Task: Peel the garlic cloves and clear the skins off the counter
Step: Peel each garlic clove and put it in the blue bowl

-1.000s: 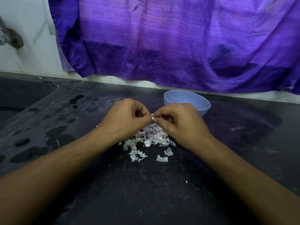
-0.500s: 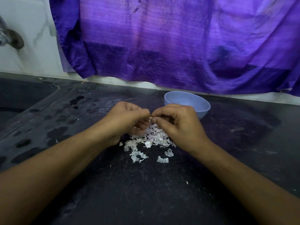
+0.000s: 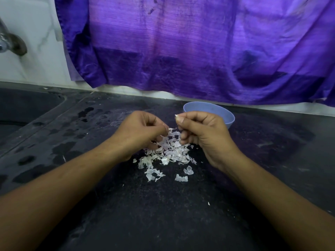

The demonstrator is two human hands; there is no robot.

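- Leftmost, the left hand (image 3: 141, 131) hovers over the dark counter (image 3: 163, 214), its fingers curled in and its tips pinching a pale scrap (image 3: 171, 129).
- Garlic skins (image 3: 168, 153) lie heaped on the counter between both hands.
- Right hand (image 3: 203, 131): thumb and forefinger pinch a skin flake (image 3: 176, 115), just before the blue bowl (image 3: 229, 122).

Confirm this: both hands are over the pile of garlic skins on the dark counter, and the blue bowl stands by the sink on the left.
Wrong about the bowl: the head view shows it on the right, just behind the right hand, away from the sink. The rest holds: the left hand and the right are over the garlic skins on the dark counter.
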